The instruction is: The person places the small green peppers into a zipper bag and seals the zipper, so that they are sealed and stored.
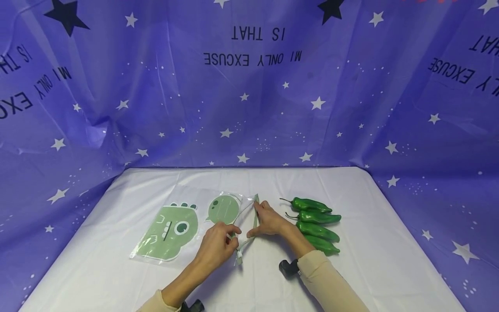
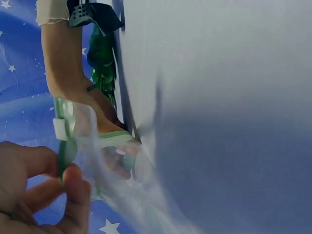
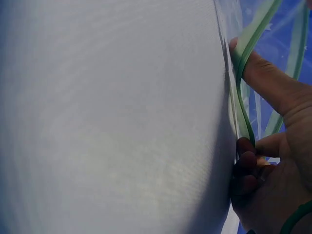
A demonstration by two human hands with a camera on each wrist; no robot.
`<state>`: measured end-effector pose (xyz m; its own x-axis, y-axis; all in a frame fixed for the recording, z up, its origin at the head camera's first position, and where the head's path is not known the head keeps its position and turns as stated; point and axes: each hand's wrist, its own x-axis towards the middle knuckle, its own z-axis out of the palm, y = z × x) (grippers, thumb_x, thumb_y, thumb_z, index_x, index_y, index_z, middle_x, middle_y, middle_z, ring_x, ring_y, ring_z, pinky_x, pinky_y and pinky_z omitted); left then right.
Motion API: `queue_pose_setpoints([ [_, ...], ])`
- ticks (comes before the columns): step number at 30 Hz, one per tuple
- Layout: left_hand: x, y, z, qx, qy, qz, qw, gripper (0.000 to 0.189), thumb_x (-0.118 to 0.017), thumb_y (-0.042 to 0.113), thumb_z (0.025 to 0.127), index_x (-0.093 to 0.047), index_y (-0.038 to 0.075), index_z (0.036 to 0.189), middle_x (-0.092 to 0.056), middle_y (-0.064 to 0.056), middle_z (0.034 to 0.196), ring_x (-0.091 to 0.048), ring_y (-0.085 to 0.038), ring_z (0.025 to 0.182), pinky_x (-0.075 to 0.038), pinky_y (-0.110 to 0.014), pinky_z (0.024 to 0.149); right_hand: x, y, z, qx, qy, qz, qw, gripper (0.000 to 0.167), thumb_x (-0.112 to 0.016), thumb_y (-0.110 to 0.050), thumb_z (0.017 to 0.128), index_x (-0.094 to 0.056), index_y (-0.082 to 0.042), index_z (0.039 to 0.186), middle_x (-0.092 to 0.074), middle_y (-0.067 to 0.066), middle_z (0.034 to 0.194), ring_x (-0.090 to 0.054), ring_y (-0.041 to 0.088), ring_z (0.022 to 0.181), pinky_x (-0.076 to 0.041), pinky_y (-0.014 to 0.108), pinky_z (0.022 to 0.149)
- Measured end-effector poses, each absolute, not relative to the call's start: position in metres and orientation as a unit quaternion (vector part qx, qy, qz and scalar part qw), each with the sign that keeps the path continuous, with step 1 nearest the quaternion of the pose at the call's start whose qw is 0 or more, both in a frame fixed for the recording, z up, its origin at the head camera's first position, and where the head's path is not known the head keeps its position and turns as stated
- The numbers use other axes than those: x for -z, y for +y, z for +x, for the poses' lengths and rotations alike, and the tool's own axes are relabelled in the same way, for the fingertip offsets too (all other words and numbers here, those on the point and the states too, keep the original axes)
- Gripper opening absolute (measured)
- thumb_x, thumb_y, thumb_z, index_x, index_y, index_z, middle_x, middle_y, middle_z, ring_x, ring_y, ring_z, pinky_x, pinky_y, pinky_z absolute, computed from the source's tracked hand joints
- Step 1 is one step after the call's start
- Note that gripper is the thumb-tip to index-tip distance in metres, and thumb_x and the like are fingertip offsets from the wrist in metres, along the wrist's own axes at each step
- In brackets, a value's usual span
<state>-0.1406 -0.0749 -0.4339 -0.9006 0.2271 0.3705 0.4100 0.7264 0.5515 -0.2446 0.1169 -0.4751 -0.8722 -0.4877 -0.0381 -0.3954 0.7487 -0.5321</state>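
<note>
A clear plastic zip bag (image 1: 202,234) printed with a green dinosaur lies on the table, its green-edged mouth spread apart toward the right. My left hand (image 1: 218,242) pinches the near edge of that mouth between thumb and fingers, close to the white slider (image 2: 60,128). On the opposite edge, my right hand (image 1: 270,220) holds the green zip strip (image 3: 240,80), thumb stretched along it and the other fingers curled at it lower in the right wrist view. Several green peppers (image 1: 317,232) lie in a column just right of my right hand, the nearest ones partly behind the forearm.
White cloth covers the table (image 1: 374,268). A purple curtain (image 1: 249,108) with stars and lettering rises behind it and along both sides. Black wrist mounts (image 1: 289,269) stick out below the sleeves.
</note>
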Motion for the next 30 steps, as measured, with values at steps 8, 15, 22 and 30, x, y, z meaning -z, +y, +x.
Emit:
queue_pose_setpoints([
  [8,0.4359,-0.0716,-0.1358,0.228,-0.939,-0.160,0.200,0.019,-0.067,-0.002,0.069,-0.070,-0.004,0.087,-0.056,-0.009,0.084,-0.057,-0.020,0.061,-0.051,-0.030,0.050,0.4751,0.1178,-0.2474,0.256,0.934,-0.235,0.088,0.119,-0.088,-0.043,0.060,-0.022,0.003,0.148,-0.041,0.008,0.100,-0.045,0.017,0.084,-0.047,0.032,0.084],
  [15,0.4337,-0.0689,-0.1351,0.178,-0.926,-0.160,0.293,0.023,-0.067,-0.003,0.068,-0.067,-0.005,0.091,-0.056,-0.014,0.089,-0.055,-0.021,0.054,-0.048,-0.028,0.042,0.4734,0.1185,-0.2477,0.247,0.934,-0.240,0.092,0.119,-0.088,-0.043,0.060,-0.021,0.002,0.148,-0.040,0.008,0.102,-0.044,0.017,0.084,-0.047,0.032,0.081],
  [22,0.4341,-0.0682,-0.1380,0.273,-0.897,-0.178,0.300,0.031,-0.071,-0.002,0.072,-0.066,-0.001,0.103,-0.053,-0.009,0.099,-0.053,-0.006,0.057,-0.046,-0.016,0.046,0.4722,0.1193,-0.2496,0.249,0.933,-0.240,0.103,0.120,-0.087,-0.043,0.061,-0.018,0.000,0.150,-0.039,0.006,0.103,-0.044,0.015,0.082,-0.046,0.028,0.078],
  [30,0.4344,-0.0662,-0.1424,0.312,-0.874,-0.198,0.316,0.039,-0.072,-0.004,0.073,-0.065,0.000,0.111,-0.051,-0.009,0.107,-0.060,-0.007,0.068,-0.047,-0.012,0.051,0.4744,0.1212,-0.2521,0.289,0.921,-0.231,0.123,0.118,-0.086,-0.043,0.064,-0.015,-0.007,0.152,-0.041,0.007,0.113,-0.046,0.015,0.092,-0.045,0.030,0.086],
])
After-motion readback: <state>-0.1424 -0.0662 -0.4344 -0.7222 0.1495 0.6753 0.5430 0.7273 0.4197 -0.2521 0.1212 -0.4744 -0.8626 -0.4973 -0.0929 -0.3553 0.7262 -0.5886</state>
